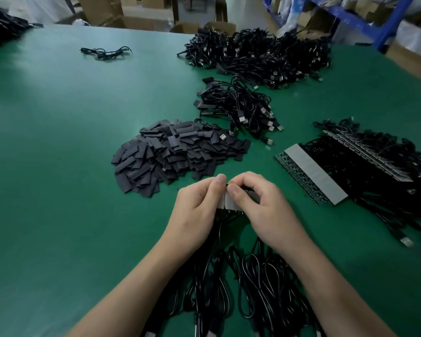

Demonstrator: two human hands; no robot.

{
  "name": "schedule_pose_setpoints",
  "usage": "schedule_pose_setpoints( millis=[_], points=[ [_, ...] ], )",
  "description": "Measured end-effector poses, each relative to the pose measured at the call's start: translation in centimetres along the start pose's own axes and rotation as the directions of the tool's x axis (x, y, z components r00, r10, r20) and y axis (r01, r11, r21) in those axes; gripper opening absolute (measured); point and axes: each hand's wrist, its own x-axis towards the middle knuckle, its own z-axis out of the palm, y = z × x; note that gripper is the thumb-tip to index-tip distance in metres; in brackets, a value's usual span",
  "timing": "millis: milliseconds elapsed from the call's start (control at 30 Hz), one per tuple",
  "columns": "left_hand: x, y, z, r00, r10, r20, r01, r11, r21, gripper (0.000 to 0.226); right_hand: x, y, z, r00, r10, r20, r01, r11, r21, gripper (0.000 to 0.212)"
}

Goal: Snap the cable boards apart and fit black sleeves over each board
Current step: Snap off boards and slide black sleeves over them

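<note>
Two hands on one piece: my left hand (197, 205) and right hand (260, 203) both pinch the short grey-faced strip of joined cable boards (225, 202), thumbs meeting on top. The strip sits just above the matte green worktop (58, 142), close to the middle of its near edge.

Step in hand, as I judge it: snapping one board off. To do it well I would keep the thumbs tight on either side of the break line and bend cleanly rather than twist, so the soldered leads take no strain.

Materials: the boards look rigid and thin, likely brittle. Thin glossy black cables (229, 276) trail from the strip to the near edge in springy loops. The flat matt-black sleeves (170, 154), cut short, lie heaped just beyond the hands. A long unsnapped panel of boards (311, 173), a grey band with a dark perforated rim, lies toward the right edge.
</note>
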Motion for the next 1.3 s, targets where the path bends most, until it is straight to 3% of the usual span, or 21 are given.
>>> schedule_pose_setpoints(
  millis=[100, 200, 267, 333, 433, 533, 600, 733, 800, 900, 967, 1100, 1300],
  points=[
    [0.2, 0.0, -0.1, 0.997, -0.007, -0.076, 0.009, 1.0, 0.023, 0.05, -0.2, 0.0, -0.2, 0.999, -0.017, -0.036, 0.014, 0.998, -0.067, 0.019],
    [0.5, -0.2, -0.6, 0.982, -0.008, -0.19, 0.014, 0.999, 0.031, 0.045, -0.4, 0.2, -0.5, 0.996, -0.05, -0.069, 0.025, 0.945, -0.326, 0.016],
    [0.6, -0.3, -0.9, 0.973, 0.006, -0.233, -0.004, 1.0, 0.011, 0.04, -0.6, -0.1, -0.5, 0.994, -0.097, -0.048, 0.065, 0.892, -0.448, 0.031],
    [0.6, -0.2, -1.1, 0.974, 0.028, -0.227, -0.035, 0.999, -0.026, 0.035, -0.8, -0.8, -0.2, 0.984, -0.179, -0.011, 0.156, 0.881, -0.448, 0.04],
    [0.5, 0.1, -0.9, 0.989, 0.041, -0.144, -0.053, 0.996, -0.078, 0.024, -1.1, -1.4, 0.4, 0.978, -0.209, 0.019, 0.207, 0.941, -0.268, 0.036],
    [0.5, 0.1, -0.8, 0.995, 0.065, -0.072, -0.07, 0.995, -0.077, 0.029, -1.2, -1.5, 0.3, 0.997, -0.076, -0.009, 0.076, 0.997, -0.023, 0.017],
    [0.6, 0.0, -0.9, 0.996, 0.081, -0.047, -0.084, 0.993, -0.079, 0.036, -1.2, -1.6, -0.1, 0.999, -0.043, -0.008, 0.044, 0.998, 0.051, 0.01],
    [1.3, -0.2, -1.5, 0.985, 0.083, -0.148, -0.082, 0.997, 0.015, 0.03, -1.0, -1.8, -0.5, 0.997, -0.075, 0.033, 0.067, 0.978, 0.196, 0.015],
    [2.1, -0.3, -2.0, 0.97, 0.082, -0.228, -0.039, 0.982, 0.185, 0.019, -1.0, -1.8, -0.5, 0.997, -0.056, 0.051, 0.036, 0.947, 0.32, 0.015],
    [3.8, -0.5, -2.8, 0.982, 0.111, -0.153, -0.01, 0.837, 0.546, 0.02, -1.0, -2.0, -0.5, 0.996, -0.026, 0.086, -0.02, 0.871, 0.491, 0.018],
    [5.1, -0.4, -2.7, 0.987, 0.139, -0.086, -0.041, 0.724, 0.688, 0.025, -1.1, -2.4, -0.7, 0.992, -0.024, 0.126, -0.057, 0.796, 0.602, 0.021],
    [7.5, -0.6, -2.2, 0.987, 0.138, -0.08, -0.021, 0.607, 0.794, 0.025, -1.2, -2.5, -0.9, 0.985, -0.029, 0.169, -0.098, 0.714, 0.693, 0.018],
    [8.6, -1.5, -2.6, 0.974, 0.216, -0.064, -0.072, 0.567, 0.821, 0.015, -1.0, -1.9, -1.4, 0.973, -0.024, 0.23, -0.159, 0.65, 0.743, 0.018]
  ],
)
